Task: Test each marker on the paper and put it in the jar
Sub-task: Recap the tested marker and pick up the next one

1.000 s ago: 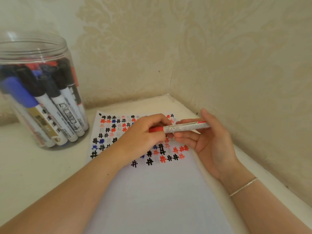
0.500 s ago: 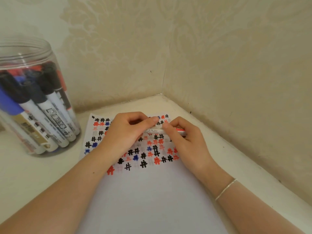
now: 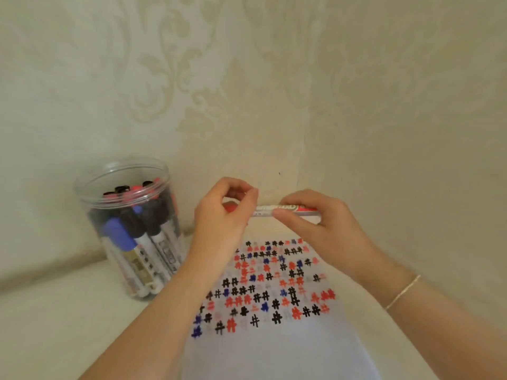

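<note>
A red-capped marker (image 3: pixel 285 210) was held level in the air by two bare hands, above the far edge of a sheet of paper (image 3: pixel 274 349) lying on a pale worktop (image 3: pixel 55 325) in the corner of a papered wall (image 3: pixel 247 78). The left hand (image 3: pixel 222 215), at about 9 o'clock from the marker's middle, was curled with its fingertips pinched around the red cap end; the right hand (image 3: pixel 312 223), at about 3 o'clock, was closed around the white barrel with thumb beneath and fingers over it. Such an opposed, two-handed hold suited pushing the cap on or pulling it off; which of the two was under way could not be told from the view, and no bare tip was visible. The upper part of the paper was filled with rows of small hash marks in black, red and blue, evidently test strokes, while its near part, toward 6 o'clock, was blank. A clear plastic jar (image 3: pixel 129 229) without a lid stood at about 9 o'clock from the hands, near the paper's left edge, already crowded with markers set cap upward, probably kept within easy reach of the left hand so that each tested marker could be dropped in. A thin bracelet (image 3: pixel 403 292) was worn on the right wrist.
</note>
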`<state>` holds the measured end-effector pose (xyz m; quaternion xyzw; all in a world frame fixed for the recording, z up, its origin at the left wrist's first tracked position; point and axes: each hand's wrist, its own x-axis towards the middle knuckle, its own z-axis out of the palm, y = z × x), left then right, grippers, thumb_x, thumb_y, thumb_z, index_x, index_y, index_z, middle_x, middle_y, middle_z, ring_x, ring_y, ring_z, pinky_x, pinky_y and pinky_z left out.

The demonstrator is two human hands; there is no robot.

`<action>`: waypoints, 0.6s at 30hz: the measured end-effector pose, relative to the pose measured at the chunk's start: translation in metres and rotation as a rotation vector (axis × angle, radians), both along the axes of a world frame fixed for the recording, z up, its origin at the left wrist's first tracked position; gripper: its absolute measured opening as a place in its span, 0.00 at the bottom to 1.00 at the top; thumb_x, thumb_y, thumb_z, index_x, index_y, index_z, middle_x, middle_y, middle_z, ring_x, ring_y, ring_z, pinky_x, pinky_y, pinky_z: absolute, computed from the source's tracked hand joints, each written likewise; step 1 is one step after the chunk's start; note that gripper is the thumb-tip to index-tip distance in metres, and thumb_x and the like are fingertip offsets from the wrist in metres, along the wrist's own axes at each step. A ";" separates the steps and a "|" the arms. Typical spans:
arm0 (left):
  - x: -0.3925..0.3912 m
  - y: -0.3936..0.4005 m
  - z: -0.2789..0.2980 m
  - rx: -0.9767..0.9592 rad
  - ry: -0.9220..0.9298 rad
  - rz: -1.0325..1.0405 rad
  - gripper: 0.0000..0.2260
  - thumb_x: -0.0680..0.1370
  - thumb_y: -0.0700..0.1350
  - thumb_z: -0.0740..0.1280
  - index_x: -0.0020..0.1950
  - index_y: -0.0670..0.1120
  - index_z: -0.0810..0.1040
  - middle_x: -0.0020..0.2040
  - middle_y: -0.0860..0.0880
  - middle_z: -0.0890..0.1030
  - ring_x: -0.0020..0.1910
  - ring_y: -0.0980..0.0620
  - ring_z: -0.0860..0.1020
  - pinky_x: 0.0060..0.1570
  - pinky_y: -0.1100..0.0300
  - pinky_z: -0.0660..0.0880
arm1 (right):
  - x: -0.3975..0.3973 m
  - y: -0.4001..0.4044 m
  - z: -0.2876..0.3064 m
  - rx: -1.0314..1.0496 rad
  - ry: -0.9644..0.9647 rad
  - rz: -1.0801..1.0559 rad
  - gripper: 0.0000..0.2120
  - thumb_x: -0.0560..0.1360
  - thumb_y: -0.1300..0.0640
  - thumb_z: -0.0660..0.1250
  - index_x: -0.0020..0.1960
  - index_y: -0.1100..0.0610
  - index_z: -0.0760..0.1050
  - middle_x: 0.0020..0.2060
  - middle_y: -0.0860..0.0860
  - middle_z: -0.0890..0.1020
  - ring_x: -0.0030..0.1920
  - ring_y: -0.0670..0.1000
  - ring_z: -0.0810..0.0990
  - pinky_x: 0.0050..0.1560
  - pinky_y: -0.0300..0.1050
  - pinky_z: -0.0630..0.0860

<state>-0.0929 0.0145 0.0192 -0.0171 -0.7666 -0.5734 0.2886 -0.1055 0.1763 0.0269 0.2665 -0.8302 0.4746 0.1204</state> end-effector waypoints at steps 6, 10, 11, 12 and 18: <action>0.031 -0.052 0.100 -0.698 0.373 0.263 0.04 0.75 0.41 0.67 0.49 0.47 0.77 0.41 0.54 0.76 0.29 0.63 0.72 0.35 0.71 0.72 | -0.003 -0.062 0.090 0.328 0.393 0.192 0.05 0.74 0.53 0.67 0.49 0.51 0.79 0.39 0.47 0.80 0.41 0.51 0.79 0.43 0.51 0.75; 0.043 -0.089 0.123 -0.505 0.273 0.261 0.06 0.80 0.49 0.60 0.55 0.51 0.73 0.46 0.55 0.78 0.36 0.59 0.79 0.42 0.63 0.77 | 0.002 -0.113 0.113 0.274 0.587 0.203 0.05 0.76 0.57 0.64 0.51 0.53 0.72 0.37 0.47 0.78 0.38 0.55 0.77 0.38 0.53 0.74; 0.045 -0.099 0.124 -0.439 0.231 0.263 0.08 0.80 0.52 0.58 0.56 0.52 0.71 0.47 0.55 0.78 0.40 0.60 0.80 0.44 0.59 0.78 | 0.002 -0.123 0.116 0.279 0.610 0.175 0.04 0.77 0.57 0.63 0.52 0.54 0.71 0.36 0.46 0.76 0.37 0.55 0.76 0.37 0.52 0.73; 0.046 -0.109 0.124 -0.423 0.202 0.295 0.09 0.80 0.55 0.57 0.56 0.52 0.71 0.48 0.55 0.78 0.42 0.59 0.80 0.47 0.56 0.78 | -0.001 -0.131 0.118 0.266 0.589 0.160 0.04 0.77 0.57 0.62 0.51 0.54 0.70 0.35 0.47 0.74 0.37 0.55 0.75 0.37 0.52 0.72; 0.053 -0.140 0.116 -0.518 -0.029 0.350 0.26 0.77 0.66 0.46 0.43 0.53 0.79 0.45 0.52 0.80 0.48 0.52 0.78 0.53 0.50 0.73 | -0.012 -0.168 0.111 0.065 0.312 0.125 0.03 0.75 0.57 0.66 0.48 0.54 0.74 0.49 0.50 0.72 0.48 0.50 0.72 0.45 0.38 0.66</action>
